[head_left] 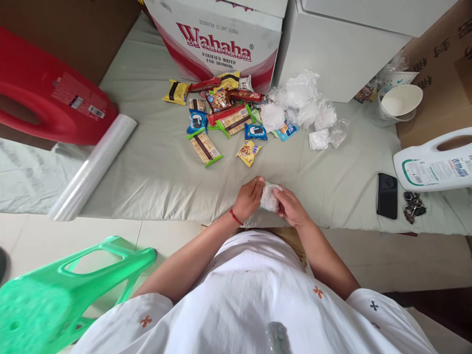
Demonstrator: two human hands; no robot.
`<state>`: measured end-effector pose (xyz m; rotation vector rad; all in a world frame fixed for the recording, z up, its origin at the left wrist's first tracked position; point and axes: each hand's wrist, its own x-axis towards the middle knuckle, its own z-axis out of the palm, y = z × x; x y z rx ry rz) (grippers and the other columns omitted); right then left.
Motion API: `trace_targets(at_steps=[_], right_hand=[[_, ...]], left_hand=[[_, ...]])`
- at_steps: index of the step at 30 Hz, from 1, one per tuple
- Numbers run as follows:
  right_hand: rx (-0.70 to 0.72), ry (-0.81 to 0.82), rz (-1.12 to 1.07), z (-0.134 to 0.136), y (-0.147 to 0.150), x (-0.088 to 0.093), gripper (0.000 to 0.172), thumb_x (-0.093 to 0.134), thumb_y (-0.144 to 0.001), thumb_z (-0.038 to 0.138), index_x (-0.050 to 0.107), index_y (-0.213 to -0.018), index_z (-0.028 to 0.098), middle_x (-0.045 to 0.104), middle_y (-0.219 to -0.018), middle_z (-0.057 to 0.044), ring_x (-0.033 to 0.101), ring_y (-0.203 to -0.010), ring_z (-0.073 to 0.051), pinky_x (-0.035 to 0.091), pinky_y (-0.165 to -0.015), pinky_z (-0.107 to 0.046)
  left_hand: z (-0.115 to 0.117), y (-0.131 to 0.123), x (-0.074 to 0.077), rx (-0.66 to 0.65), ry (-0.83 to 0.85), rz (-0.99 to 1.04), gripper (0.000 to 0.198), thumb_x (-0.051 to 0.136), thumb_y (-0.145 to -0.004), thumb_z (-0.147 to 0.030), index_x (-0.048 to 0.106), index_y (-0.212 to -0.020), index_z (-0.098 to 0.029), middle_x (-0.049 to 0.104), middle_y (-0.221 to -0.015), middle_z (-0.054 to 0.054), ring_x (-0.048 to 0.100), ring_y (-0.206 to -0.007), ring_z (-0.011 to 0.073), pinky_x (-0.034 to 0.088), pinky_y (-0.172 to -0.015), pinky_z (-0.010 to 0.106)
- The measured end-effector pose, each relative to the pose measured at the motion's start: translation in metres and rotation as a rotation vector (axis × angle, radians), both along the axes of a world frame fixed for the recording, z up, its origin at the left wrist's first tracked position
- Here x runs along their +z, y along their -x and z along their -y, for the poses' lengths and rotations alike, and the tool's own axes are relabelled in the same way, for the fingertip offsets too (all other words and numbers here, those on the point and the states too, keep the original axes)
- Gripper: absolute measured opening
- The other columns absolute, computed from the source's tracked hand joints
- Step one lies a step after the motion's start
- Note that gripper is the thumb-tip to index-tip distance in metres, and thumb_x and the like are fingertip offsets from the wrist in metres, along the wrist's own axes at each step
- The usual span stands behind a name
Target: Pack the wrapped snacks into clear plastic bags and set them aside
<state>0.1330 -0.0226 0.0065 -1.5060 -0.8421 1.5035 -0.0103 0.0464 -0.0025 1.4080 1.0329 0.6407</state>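
Observation:
Both hands meet just above the near edge of a pale cloth. My left hand and my right hand together grip a small packet wrapped in clear plastic film. Beyond them lies a heap of several snack packets in yellow, blue, red and green wrappers. To its right sits a cluster of film-wrapped bundles. A roll of clear film lies on the cloth to the left.
A Wahaha water carton and a white box stand at the back. A red jug lies left, a green plastic stool near left. A white jug, phone, keys and paper cups are right.

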Motion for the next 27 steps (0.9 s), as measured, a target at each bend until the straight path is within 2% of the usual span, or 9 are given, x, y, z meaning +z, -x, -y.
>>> trace_targets(at_steps=[4,9,13,15,19,21,23,25,27], right_hand=[[0.046,0.095,0.05,0.025,-0.056,0.021,0.053,0.075,-0.078,0.069,0.064,-0.096,0.02,0.057,-0.068,0.003,0.05,-0.055,-0.012,0.04,-0.042,-0.023],[0.0,0.327,0.35,0.028,-0.153,0.047,0.048,0.082,-0.073,0.063,0.07,-0.087,0.019,0.067,-0.074,-0.003,0.061,-0.067,-0.016,0.047,-0.048,-0.024],[-0.277,0.426,0.575,-0.032,-0.249,0.07,0.035,0.083,-0.081,0.048,0.069,-0.076,0.017,0.065,-0.066,-0.005,0.056,-0.055,-0.011,0.044,-0.047,-0.023],[-0.488,0.329,0.578,-0.077,-0.306,0.088,0.031,0.077,-0.089,0.045,0.067,-0.076,0.018,0.062,-0.061,-0.002,0.048,-0.046,-0.005,0.042,-0.046,-0.021],[-0.639,0.011,0.457,-0.151,-0.404,0.13,0.057,0.057,-0.093,0.071,0.055,-0.064,0.022,0.066,-0.064,-0.008,0.067,-0.059,-0.016,0.054,-0.051,-0.028],[-0.62,-0.046,0.493,-0.164,-0.417,0.139,0.059,0.056,-0.095,0.07,0.053,-0.061,0.022,0.066,-0.063,-0.009,0.069,-0.061,-0.018,0.057,-0.052,-0.031],[-0.576,-0.074,0.528,-0.159,-0.399,0.13,0.044,0.07,-0.092,0.055,0.06,-0.066,0.021,0.068,-0.067,-0.008,0.067,-0.06,-0.016,0.057,-0.052,-0.03],[-0.561,-0.076,0.516,-0.139,-0.357,0.108,0.024,0.079,-0.087,0.038,0.067,-0.075,0.021,0.07,-0.075,-0.007,0.064,-0.061,-0.012,0.056,-0.054,-0.028],[-0.599,-0.067,0.485,-0.11,-0.307,0.077,0.017,0.077,-0.087,0.033,0.069,-0.077,0.021,0.07,-0.075,-0.005,0.058,-0.057,-0.008,0.054,-0.054,-0.025]], left_hand=[[0.001,0.011,0.005,-0.066,-0.139,-0.135,0.029,0.042,-0.103,-0.045,0.051,-0.085,-0.024,0.053,-0.065,-0.003,0.048,-0.059,0.0145,0.037,-0.06,0.028],[0.001,0.061,0.007,0.064,-0.251,-0.376,0.023,0.044,-0.099,-0.039,0.058,-0.089,-0.022,0.054,-0.064,-0.004,0.05,-0.057,0.0141,0.037,-0.059,0.026],[0.002,0.095,-0.002,0.097,-0.328,-0.514,0.025,0.045,-0.097,-0.038,0.062,-0.092,-0.021,0.062,-0.067,-0.002,0.057,-0.06,0.0156,0.041,-0.061,0.027],[0.005,0.1,-0.008,0.077,-0.398,-0.524,0.025,0.045,-0.098,-0.038,0.063,-0.092,-0.021,0.067,-0.073,0.0,0.061,-0.064,0.0166,0.045,-0.063,0.027],[0.01,0.094,-0.019,0.066,-0.585,-0.516,0.027,0.044,-0.101,-0.033,0.064,-0.091,-0.02,0.073,-0.086,0.005,0.068,-0.076,0.0184,0.049,-0.07,0.028],[0.012,0.092,-0.024,0.066,-0.658,-0.517,0.027,0.043,-0.102,-0.031,0.065,-0.092,-0.019,0.073,-0.087,0.006,0.069,-0.078,0.0186,0.05,-0.071,0.028],[0.013,0.092,-0.029,0.08,-0.703,-0.519,0.026,0.043,-0.104,-0.03,0.064,-0.095,-0.019,0.073,-0.087,0.006,0.069,-0.077,0.0185,0.05,-0.071,0.028],[0.015,0.094,-0.033,0.117,-0.72,-0.511,0.024,0.042,-0.104,-0.028,0.064,-0.101,-0.019,0.073,-0.086,0.006,0.069,-0.075,0.0183,0.05,-0.07,0.028],[0.015,0.097,-0.036,0.158,-0.724,-0.494,0.022,0.041,-0.104,-0.025,0.061,-0.109,-0.018,0.072,-0.086,0.005,0.069,-0.074,0.0179,0.051,-0.069,0.028]])
